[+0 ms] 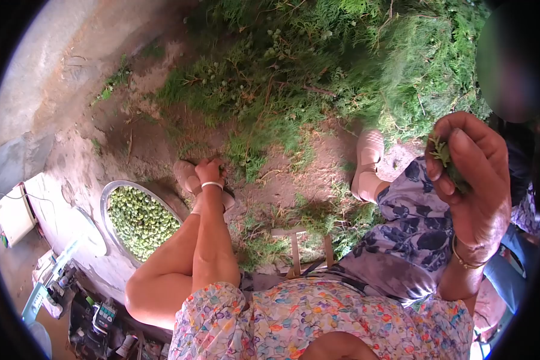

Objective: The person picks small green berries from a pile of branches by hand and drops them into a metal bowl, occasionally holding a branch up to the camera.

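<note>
My right hand (477,180) is raised at the right, its fingers closed round a small green conifer sprig (441,151); part of the sprig is hidden in the palm. A thin bangle circles that wrist. My left hand (210,172), with a white bracelet, reaches down to my left shoe (187,175) and rests against it, fingers loosely spread. Left of my bent knee stands a metal basin (105,207) filled with small green cones (139,219). Ahead of my feet lies a broad heap of cut conifer branches (294,78), some bearing pale cones.
A small wooden frame (295,255) stands between my legs. At the lower left are a white box (13,216), a light-blue plastic piece (35,302) and dark clutter with bottles (105,317). A wall (54,72) rises at the left. Another person's blue-clad leg (505,282) shows at the right.
</note>
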`<state>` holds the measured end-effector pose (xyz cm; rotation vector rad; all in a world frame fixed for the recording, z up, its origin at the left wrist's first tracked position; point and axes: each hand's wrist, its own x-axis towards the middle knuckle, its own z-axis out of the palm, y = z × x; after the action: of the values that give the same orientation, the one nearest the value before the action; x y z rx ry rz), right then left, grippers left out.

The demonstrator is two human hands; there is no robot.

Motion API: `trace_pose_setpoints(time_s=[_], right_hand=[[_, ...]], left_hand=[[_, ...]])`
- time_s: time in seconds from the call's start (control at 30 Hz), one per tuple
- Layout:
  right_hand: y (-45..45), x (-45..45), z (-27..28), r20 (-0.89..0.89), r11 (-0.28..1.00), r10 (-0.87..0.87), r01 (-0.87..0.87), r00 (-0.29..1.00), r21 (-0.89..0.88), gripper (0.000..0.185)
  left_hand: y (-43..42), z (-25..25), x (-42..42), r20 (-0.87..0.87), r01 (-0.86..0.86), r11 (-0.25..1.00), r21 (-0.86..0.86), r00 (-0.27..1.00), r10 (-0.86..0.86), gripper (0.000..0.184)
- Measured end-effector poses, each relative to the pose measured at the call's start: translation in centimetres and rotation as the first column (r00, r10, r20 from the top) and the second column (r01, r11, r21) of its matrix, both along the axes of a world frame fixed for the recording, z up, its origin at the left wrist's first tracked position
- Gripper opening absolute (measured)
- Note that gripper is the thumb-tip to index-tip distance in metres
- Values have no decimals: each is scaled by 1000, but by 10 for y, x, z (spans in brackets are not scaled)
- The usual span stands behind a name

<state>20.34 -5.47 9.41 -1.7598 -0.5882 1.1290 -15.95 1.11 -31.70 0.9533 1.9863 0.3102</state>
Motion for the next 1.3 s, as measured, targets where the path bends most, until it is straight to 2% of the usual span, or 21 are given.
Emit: trace_pose_setpoints(time_s=[0.03,0.07,0.1,0.17,0.27,0.3,0.43,0.5,0.67,0.77,0.9,0.93,0.97,1.0,1.03,1.07,1.1,1.13,1.17,1.23,1.3], right_hand=[[2,1,2,-91,1000,7,-9,996,-25,23],[5,1,4,-181,999,13,-22,983,-48,23],[7,0,6,-177,999,13,-20,984,-38,23],[8,-2,9,-217,998,28,-38,976,-44,21],[6,6,-1,-88,970,235,-239,968,-35,43],[10,6,19,-51,946,277,-281,960,-162,48],[5,0,-21,41,933,309,-311,950,179,40],[8,-8,-46,375,917,213,-317,902,242,28],[-26,-22,-31,304,869,473,-495,827,-5,24],[-46,-37,-32,435,903,343,-419,832,89,23],[-65,-44,-29,487,901,333,-424,808,88,21],[-73,-46,-28,543,901,319,-426,777,80,17],[-81,-49,-27,596,901,306,-428,742,71,14],[-90,-52,-27,636,906,256,-411,728,106,11],[-99,-53,-26,641,906,247,-408,727,113,11],[-106,-55,-29,686,874,240,-460,687,154,10],[-112,-57,-33,727,836,231,-514,646,190,10],[-116,-60,-42,714,820,218,-522,665,236,10],[-119,-63,-50,717,817,215,-524,663,240,10],[-128,-66,-58,656,827,244,-506,714,243,11],[-138,-68,-60,612,834,287,-507,737,219,12]], left_hand=[[-3,5,3,447,-246,951,-186,841,305,14],[-5,10,6,712,-347,823,-451,417,566,12],[-9,14,13,719,-344,828,-443,416,557,12],[-14,44,49,805,-288,760,-582,-72,589,8],[-10,74,98,891,-179,873,-453,-49,452,17],[-8,97,114,909,-109,904,-412,19,417,25],[-13,188,159,968,67,969,-237,104,230,26],[-18,226,173,986,136,977,-167,35,163,25],[-48,298,185,995,76,994,-81,63,76,27],[-62,311,178,999,51,998,-29,35,28,29],[-91,335,179,961,123,978,168,199,-190,23],[-98,334,178,551,165,633,756,361,-753,19],[-104,333,176,-145,296,-7,955,445,-884,16],[-108,334,172,-152,293,-19,956,440,-885,16],[-112,340,170,260,252,393,884,432,-864,17],[-116,346,166,624,221,735,641,407,-667,17],[-123,352,162,867,206,940,273,372,-333,18],[-137,363,172,794,166,936,311,496,-352,13],[-132,350,158,793,164,934,317,494,-356,13],[-122,331,133,855,416,883,216,357,-377,15],[-143,336,132,802,342,914,216,471,-366,15]])
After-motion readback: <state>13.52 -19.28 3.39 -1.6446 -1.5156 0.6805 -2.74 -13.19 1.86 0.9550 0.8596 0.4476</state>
